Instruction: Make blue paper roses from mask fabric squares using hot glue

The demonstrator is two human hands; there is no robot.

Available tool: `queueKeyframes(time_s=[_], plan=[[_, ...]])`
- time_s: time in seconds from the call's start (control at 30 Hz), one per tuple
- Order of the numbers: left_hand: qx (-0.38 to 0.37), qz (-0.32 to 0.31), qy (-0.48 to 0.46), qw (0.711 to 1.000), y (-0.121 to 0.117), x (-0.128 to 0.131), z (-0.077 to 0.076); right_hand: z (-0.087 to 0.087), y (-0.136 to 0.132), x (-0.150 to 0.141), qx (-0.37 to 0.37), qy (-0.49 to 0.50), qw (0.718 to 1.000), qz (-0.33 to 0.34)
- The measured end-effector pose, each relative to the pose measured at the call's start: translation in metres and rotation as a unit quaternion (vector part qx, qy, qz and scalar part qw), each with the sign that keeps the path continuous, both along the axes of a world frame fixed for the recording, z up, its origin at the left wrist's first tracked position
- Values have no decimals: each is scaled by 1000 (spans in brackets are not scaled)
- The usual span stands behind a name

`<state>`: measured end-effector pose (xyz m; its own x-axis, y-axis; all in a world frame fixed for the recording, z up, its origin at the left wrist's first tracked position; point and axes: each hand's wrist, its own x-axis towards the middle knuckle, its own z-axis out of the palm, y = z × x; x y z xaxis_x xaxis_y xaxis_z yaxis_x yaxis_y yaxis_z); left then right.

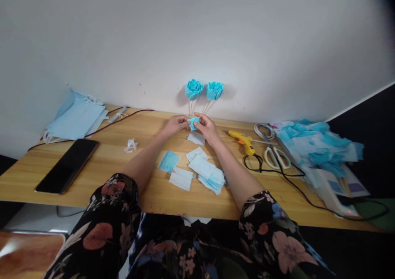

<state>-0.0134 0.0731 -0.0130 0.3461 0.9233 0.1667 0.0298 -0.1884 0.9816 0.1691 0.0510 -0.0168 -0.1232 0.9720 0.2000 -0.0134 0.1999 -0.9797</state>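
Note:
Between the fingertips of my left hand [177,124] and my right hand [207,127] is a small light-blue piece of mask fabric [194,124], pinched from both sides above the table. Beneath it a pale fabric piece [196,138] lies on the wood. Nearer to me are a blue fabric square [169,161], a white square [181,178] and a stack of cut pieces [208,173]. Behind my hands, two blue fabric roses [194,89] on thin sticks lean against the wall.
At right lie a yellow glue gun [243,140], white-handled scissors [277,158], a heap of blue and white scraps [321,145] and a power strip [331,192] with a black cable. To the left are face masks [78,116], a phone [68,166] and small white scraps [131,145].

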Motion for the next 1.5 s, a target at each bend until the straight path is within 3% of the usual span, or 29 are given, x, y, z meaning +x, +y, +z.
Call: queueKeyframes(time_s=[0.3, 0.5, 0.73, 0.9, 1.13, 1.5], plan=[[-23, -25, -38, 999, 4, -4, -3, 5, 18, 1, -9, -36, 999, 36], [-22, -37, -31, 999, 3, -10, 1, 4, 17, -3, -13, 1, 999, 50], [-11, 8, -5, 1000, 1, -12, 0, 6, 9, 2, -4, -14, 1000, 21], [-12, 20, 5, 1000, 1, -9, 1, -1, 12, -1, 16, -35, 999, 26], [-14, 17, 17, 1000, 0, -4, 3, -11, 17, -2, 32, -33, 999, 5], [-3, 3, 11, 1000, 5, -1, -8, -3, 14, -2, 35, -28, 999, 1]])
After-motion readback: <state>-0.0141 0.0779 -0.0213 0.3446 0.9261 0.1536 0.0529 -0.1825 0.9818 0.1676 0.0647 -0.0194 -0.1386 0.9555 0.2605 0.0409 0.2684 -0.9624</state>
